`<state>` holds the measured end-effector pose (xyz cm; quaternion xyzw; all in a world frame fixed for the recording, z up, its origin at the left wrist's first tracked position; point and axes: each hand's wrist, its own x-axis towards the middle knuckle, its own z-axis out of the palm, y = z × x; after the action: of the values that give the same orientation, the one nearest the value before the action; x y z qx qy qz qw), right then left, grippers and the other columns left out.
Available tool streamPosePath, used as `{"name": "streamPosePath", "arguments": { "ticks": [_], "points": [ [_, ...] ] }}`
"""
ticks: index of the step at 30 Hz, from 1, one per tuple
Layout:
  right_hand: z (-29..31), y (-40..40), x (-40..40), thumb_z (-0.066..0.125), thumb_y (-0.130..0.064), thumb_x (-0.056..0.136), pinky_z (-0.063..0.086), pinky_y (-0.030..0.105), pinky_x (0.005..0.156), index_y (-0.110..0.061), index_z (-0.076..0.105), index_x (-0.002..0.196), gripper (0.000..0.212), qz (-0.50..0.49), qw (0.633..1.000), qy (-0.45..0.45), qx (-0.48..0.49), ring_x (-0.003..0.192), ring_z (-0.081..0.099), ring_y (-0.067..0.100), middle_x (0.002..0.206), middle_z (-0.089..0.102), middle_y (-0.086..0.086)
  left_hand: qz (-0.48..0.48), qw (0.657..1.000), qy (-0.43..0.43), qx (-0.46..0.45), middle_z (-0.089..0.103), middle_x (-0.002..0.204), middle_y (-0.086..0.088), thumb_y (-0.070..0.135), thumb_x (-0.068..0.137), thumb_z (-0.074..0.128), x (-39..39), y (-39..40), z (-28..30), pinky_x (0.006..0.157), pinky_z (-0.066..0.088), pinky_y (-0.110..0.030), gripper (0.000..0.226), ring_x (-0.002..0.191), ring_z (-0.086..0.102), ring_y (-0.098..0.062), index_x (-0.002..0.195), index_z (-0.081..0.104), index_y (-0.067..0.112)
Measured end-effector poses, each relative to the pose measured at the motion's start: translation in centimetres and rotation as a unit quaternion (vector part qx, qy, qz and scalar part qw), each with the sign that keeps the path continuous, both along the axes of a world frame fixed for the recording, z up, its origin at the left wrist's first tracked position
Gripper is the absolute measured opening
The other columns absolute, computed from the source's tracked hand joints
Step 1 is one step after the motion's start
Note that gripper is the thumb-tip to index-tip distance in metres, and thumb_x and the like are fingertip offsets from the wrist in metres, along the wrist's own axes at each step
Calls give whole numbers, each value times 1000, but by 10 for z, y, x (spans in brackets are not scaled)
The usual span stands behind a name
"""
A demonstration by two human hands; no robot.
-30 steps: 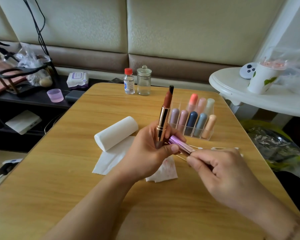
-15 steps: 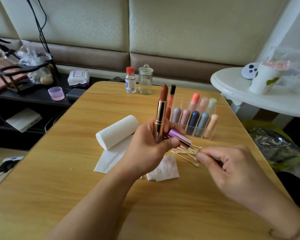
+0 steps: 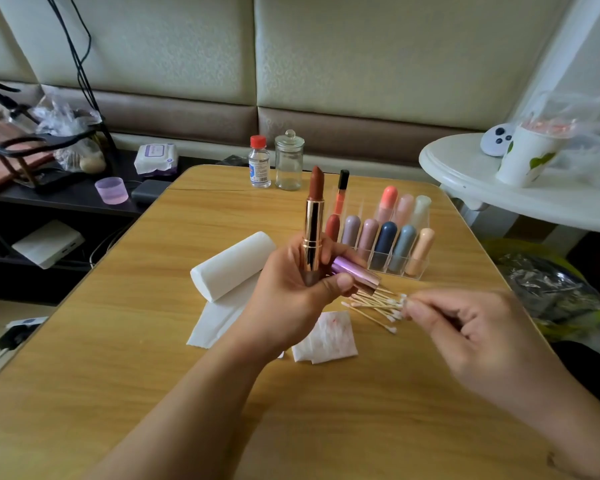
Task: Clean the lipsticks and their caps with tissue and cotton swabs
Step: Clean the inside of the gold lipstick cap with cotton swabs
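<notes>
Cotton swabs (image 3: 378, 306) are piled on the table (image 3: 118, 341), long axes running left-right, just left of the right hand (image 3: 465, 327), whose fingertips pinch at their tips. Lipstick (image 3: 314, 220) and purple cap (image 3: 355, 271) are gripped upright in the left hand (image 3: 291, 292), farther from the pile

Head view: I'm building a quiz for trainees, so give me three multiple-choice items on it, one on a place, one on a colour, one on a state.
1. Where do the cotton swabs lie?
A. in the glass jar
B. on the table, in front of the organizer
C. on the tissue roll

2. What colour is the cap in the left hand?
A. purple
B. black
C. white

3. The held lipstick is:
A. capped
B. lying flat
C. uncapped, upright

Answers:
1 B, loose pile on the wood before the organizer.
2 A, shiny purple tube.
3 C, brown bullet exposed, pointing up.
</notes>
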<state>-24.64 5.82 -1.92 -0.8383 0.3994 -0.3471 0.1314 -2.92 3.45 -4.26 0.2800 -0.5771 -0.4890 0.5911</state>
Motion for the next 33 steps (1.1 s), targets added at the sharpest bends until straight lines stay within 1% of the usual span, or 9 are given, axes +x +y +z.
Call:
{"name": "streamPosePath", "arguments": {
  "ticks": [3, 6, 9, 15, 21, 23, 27, 30, 33],
  "points": [
    [-4, 4, 2, 51, -40, 94, 35, 22, 45, -12, 72, 74, 40, 39, 998, 15, 41, 48, 50, 13, 54, 56, -2, -1, 1000, -6, 2, 66, 94, -22, -5, 79, 63, 0, -1, -2, 73, 52, -38, 24, 83, 62, -35, 84, 43, 8],
    [1, 2, 0, 53, -44, 91, 27, 10, 45, -19, 75, 79, 36, 32, 988, -102, 109, 41, 41, 6, 49, 49, -13, -7, 1000, -13, -5, 67, 95, -20, -3, 80, 65, 0, 0, -3, 74, 53, -40, 24, 84, 62, -37, 84, 45, 10],
    [-4, 4, 1, 51, -43, 90, 27, 6, 45, -20, 74, 77, 36, -6, 994, -72, 83, 40, 43, 5, 47, 47, -17, -7, 1000, -6, 1, 69, 94, -14, -4, 80, 65, -1, 0, -2, 73, 52, -37, 25, 82, 63, -32, 83, 45, 11],
    [-6, 20, -5, 63, -73, 78, 27, 22, 40, -19, 73, 79, 55, 25, 950, -226, 214, 39, 34, 11, 47, 39, -2, -30, 991, 107, 76, 68, 94, -18, -8, 80, 56, 3, 0, 2, 71, 53, -30, 25, 82, 63, -30, 83, 41, 11],
    [2, 28, -3, 68, -55, 82, 29, 17, 41, -16, 73, 78, 40, 38, 933, -261, 243, 38, 32, 10, 47, 36, -6, -130, 951, 215, 181, 69, 87, -14, -8, 81, 51, -2, 4, 3, 70, 55, -26, 22, 70, 61, -20, 79, 48, 14],
    [3, 30, -2, 63, -43, 87, 28, 18, 40, -19, 74, 79, 27, 31, 943, -243, 226, 37, 33, 13, 46, 38, -5, -140, 947, 218, 190, 68, 85, -13, -7, 81, 50, -3, 5, 2, 69, 55, -25, 22, 69, 60, -19, 81, 45, 14],
    [7, 33, 4, 55, -51, 88, 36, 29, 36, -34, 74, 85, 26, -18, 981, -150, 118, 36, 44, 14, 45, 49, -3, -156, 949, 201, 185, 69, 87, -13, -7, 83, 49, -4, 5, 1, 70, 55, -26, 21, 71, 60, -20, 84, 45, 14],
    [12, 31, 6, 60, -44, 91, 41, 36, 37, -31, 76, 85, 22, -58, 993, -98, 27, 40, 51, 16, 50, 58, -5, -153, 957, 180, 169, 70, 89, -12, -7, 83, 49, -3, 5, 1, 73, 54, -26, 22, 80, 60, -23, 85, 43, 14],
    [20, 29, 11, 68, -27, 89, 41, 29, 40, -23, 79, 81, 14, -93, 994, -16, -57, 44, 55, 14, 50, 60, -5, -126, 969, 148, 151, 68, 91, -13, -7, 82, 54, -4, 4, -1, 75, 54, -28, 22, 89, 58, -31, 83, 45, 14]
  ]
}}
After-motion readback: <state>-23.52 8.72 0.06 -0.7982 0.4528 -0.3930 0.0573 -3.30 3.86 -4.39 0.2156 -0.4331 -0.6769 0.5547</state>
